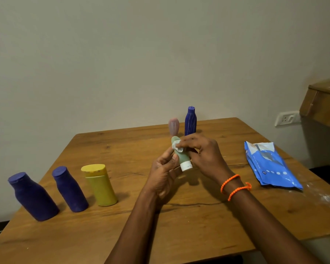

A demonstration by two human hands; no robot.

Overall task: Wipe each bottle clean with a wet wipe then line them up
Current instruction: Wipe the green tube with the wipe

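The left grip (165, 168) curls round a small green squeeze tube with a white cap (181, 159), held cap-down above the wooden bench (198, 216). The right grip (200, 151) pinches a crumpled white wet wipe (177, 146) against the tube's upper end.

Matt bottles (101, 185); wood-grain table (198, 216); glossy plastic wipes pack (271, 165).

No text can be read anywhere. The blue plastic wet-wipe packet (271, 164) on the wooden tabletop (179, 221) bears white dots and a small round mark, too blurred to make out.
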